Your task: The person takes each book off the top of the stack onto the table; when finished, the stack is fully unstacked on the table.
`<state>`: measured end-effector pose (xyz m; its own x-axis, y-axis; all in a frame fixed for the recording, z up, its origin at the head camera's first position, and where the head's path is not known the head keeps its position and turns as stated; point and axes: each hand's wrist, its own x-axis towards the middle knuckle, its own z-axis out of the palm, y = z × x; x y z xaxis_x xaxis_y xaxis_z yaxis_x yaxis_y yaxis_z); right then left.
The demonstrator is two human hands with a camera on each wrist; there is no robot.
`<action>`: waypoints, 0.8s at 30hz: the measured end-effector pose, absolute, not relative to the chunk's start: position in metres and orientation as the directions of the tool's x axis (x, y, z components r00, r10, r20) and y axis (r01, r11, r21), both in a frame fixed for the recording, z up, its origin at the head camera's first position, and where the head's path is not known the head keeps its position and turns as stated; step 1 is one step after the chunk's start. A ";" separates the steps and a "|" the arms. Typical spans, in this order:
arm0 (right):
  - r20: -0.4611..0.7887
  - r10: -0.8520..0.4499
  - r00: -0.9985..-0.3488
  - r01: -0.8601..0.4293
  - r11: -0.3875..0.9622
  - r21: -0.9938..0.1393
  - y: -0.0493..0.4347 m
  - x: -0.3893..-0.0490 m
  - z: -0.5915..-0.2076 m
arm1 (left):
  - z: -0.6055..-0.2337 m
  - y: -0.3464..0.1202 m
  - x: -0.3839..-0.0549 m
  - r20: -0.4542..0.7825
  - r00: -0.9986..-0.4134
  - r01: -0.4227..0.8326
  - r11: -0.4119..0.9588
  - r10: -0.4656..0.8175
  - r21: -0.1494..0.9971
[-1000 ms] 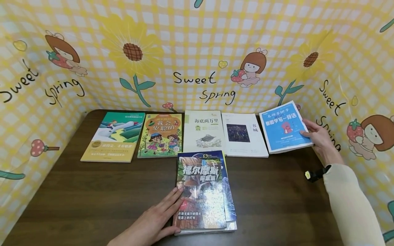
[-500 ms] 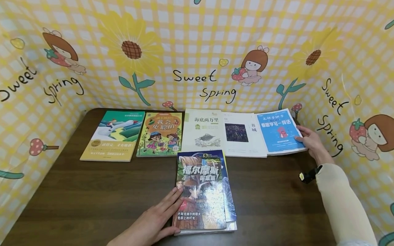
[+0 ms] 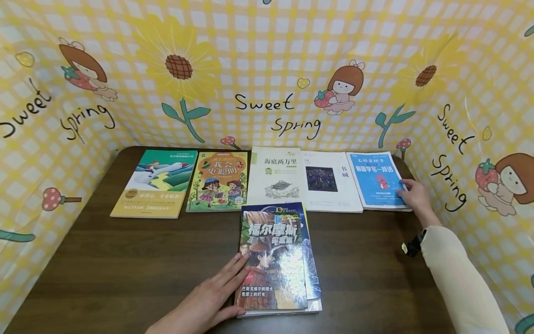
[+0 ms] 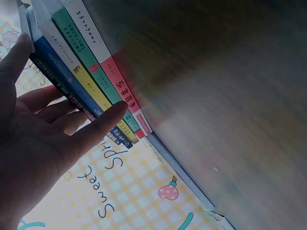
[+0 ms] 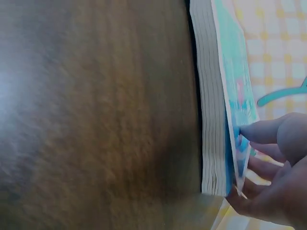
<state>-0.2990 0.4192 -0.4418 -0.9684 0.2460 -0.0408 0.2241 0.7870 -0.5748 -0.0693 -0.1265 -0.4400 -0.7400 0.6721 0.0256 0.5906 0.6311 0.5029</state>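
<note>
My left hand rests with extended fingers on the left side of a book stack. The top cover is dark, with a detective figure and silver lettering. In the left wrist view, the thumb of that hand lies across the stack's colored spines. At the far right of the back row, my right hand pinches the right edge of a blue book. Seen from the right wrist, the thumb of this hand is on the cover and other fingers are at its edge, beside a page block.
Left of the blue book lie a white book, a pale submarine book, an orange-green children's book and a green-yellow book. All lie flat along the back of the brown table. A checked yellow cloth surrounds it.
My right hand has brought the blue book left and down, from tilted to nearly straight beside the white book. My left hand has stayed on the stack.
</note>
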 end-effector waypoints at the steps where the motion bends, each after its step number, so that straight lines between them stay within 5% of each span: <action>1: -0.023 0.247 -0.969 0.218 0.804 -0.554 0.416 -0.297 -0.441 | -0.440 -0.126 -0.069 0.020 -0.740 0.589 0.632 0.672 0.503; 12: 0.229 0.180 -0.957 0.016 0.817 -0.576 0.366 -0.276 -0.403 | -0.438 -0.125 -0.068 0.009 -0.751 0.576 0.649 0.660 0.498; 19: 0.386 -0.003 -0.923 -0.255 0.756 -0.603 0.308 -0.223 -0.382 | -0.439 -0.126 -0.068 0.013 -0.750 0.577 0.644 0.662 0.502; 24: 0.387 -0.073 -0.919 -0.319 0.715 -0.622 0.267 -0.184 -0.386 | -0.439 -0.126 -0.067 0.004 -0.760 0.564 0.655 0.650 0.503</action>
